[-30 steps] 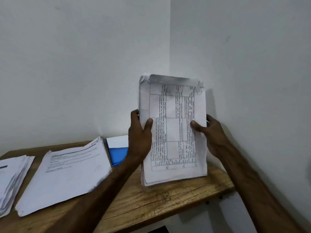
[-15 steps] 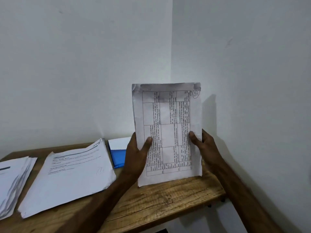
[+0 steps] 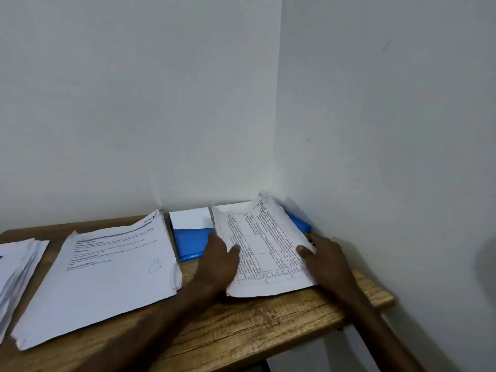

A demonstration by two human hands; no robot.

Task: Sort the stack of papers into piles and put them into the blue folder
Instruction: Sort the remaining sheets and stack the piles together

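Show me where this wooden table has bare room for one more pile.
The wooden table is bare along its front edge, below the grid-printed paper stack, and at its right end past the right hand. The back corner is crowded: blue folder, that stack, left hand; white paper piles fill the left.

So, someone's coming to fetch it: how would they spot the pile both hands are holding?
Start at the wooden table in the room's corner. At its right end, the held pile lies over the blue folder, between left hand and right hand. Unlike the middle pile, its top sheet carries a ruled grid.
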